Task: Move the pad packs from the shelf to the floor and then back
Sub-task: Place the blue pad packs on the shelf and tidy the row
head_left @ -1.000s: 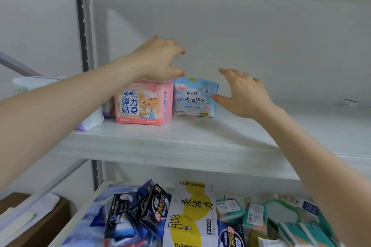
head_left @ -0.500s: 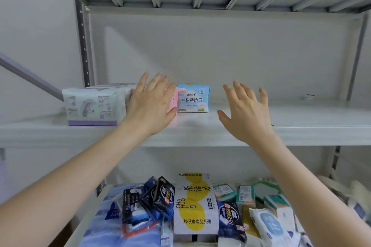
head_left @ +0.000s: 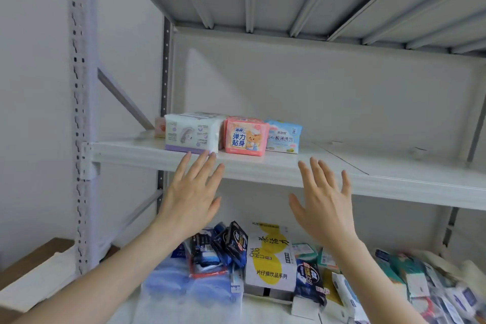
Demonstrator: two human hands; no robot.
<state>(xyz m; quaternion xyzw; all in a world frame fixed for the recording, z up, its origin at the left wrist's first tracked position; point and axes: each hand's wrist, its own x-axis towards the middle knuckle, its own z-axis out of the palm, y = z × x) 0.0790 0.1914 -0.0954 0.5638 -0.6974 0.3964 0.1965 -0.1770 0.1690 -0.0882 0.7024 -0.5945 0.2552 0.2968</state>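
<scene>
Small pale-pink pack [head_left: 159,127]: behind the white-and-purple plastic pad pack [head_left: 192,135], mostly hidden, print unreadable.
Mixed plastic packets [head_left: 444,294]: far below and right of that pack, blurred.
Brown cardboard box [head_left: 29,255]: below-left of it, cut off by the frame edge.

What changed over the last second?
The left hand came off the pink pad pack and drew back from the shelf; the right hand drew back too. Both open, holding nothing. The white pad pack, blue pad pack and pink one stayed put.

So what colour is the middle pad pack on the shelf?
Pink, with a cartoon bear: the middle pad pack, clearest in the head view.
</scene>
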